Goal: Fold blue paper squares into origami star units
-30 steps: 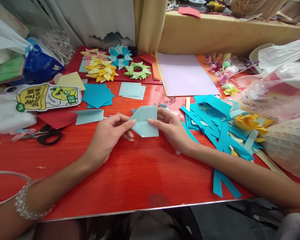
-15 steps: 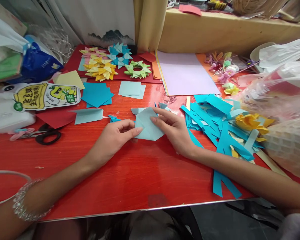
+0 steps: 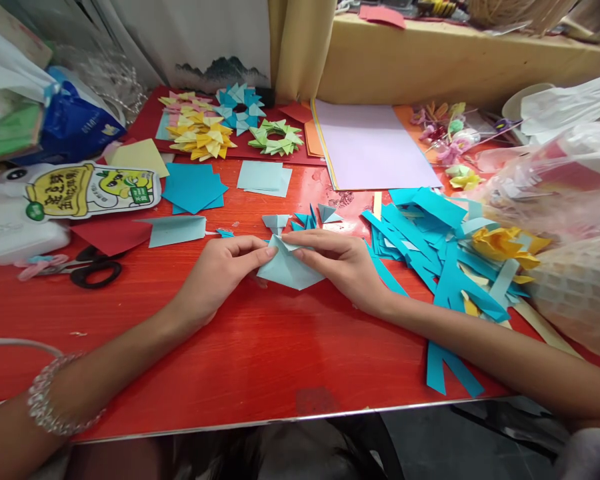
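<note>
A pale blue paper (image 3: 293, 268), partly folded, is held between both hands above the red table (image 3: 220, 373). My left hand (image 3: 230, 270) pinches its left edge between thumb and fingers. My right hand (image 3: 343, 263) grips the upper right edge, where a corner is folded over. Just behind the paper lie small folded pieces, one pale blue-grey (image 3: 276, 223), one bright blue (image 3: 306, 219) and another grey-blue (image 3: 328, 214). A creased pale blue sheet (image 3: 178, 231) rests to the left of my left hand.
Black-handled scissors (image 3: 96, 273) and a yellow-labelled pouch (image 3: 95, 190) are at the left. Blue paper strips (image 3: 447, 280) pile up at the right beside a plastic bag (image 3: 575, 287). Behind are folded paper rings (image 3: 275, 139), blue squares (image 3: 193, 187), pale squares (image 3: 264, 177) and a lilac sheet (image 3: 375, 143).
The held paper has tipped and moved slightly toward the near edge, and its top right corner is now folded over. The small folded pieces behind it show more.
</note>
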`<state>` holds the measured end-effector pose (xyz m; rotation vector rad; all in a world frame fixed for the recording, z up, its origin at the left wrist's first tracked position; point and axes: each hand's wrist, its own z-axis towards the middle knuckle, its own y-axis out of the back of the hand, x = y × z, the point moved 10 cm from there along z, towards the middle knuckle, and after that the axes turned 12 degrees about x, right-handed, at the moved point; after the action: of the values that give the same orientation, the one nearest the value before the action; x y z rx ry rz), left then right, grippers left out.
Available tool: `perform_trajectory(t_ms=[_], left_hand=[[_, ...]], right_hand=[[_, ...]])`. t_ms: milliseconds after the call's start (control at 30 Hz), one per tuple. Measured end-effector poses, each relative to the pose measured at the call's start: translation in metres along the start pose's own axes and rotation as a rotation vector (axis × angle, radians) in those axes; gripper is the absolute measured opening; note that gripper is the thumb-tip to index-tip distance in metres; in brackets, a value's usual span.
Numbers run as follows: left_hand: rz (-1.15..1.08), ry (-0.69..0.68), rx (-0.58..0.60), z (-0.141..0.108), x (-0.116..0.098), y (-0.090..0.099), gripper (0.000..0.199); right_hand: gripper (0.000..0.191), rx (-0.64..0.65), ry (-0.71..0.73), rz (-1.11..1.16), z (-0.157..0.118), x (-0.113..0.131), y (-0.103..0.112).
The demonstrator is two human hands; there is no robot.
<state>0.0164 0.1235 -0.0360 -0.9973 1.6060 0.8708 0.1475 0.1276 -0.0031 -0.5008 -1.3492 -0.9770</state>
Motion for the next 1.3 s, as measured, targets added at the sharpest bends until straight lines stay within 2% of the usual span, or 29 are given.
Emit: perform_trajectory(t_ms=[200, 367, 500, 733, 1067, 1300], left_hand=[[0.117, -0.013, 0.038, 0.005, -0.002, 0.002, 0.014], [0.294, -0.08, 0.019, 0.006, -0.014, 0.005, 0.018], [0.353, -0.095, 0.001, 0.004, -0.018, 0.007, 0.021], [0.366, -0.087, -0.004, 0.004, -0.017, 0.007, 0.023], [0.36, -0.085, -0.008, 0.003, -0.019, 0.007, 0.023], [0.496, -0.122, 0.026, 0.002, -0.025, 0.001, 0.024]], right_hand=[[0.014, -0.023, -0.11, 0.164, 0.004, -0.016, 0.0], [0.026, 0.055, -0.195, 0.335, 0.008, -0.032, -0.009], [0.023, 0.133, -0.25, 0.295, 0.008, -0.035, -0.015], [0.026, 0.131, -0.263, 0.266, 0.008, -0.036, -0.013], [0.026, 0.193, -0.253, 0.351, 0.01, -0.036, -0.018], [0.029, 0.181, -0.256, 0.235, 0.008, -0.038, -0.015]])
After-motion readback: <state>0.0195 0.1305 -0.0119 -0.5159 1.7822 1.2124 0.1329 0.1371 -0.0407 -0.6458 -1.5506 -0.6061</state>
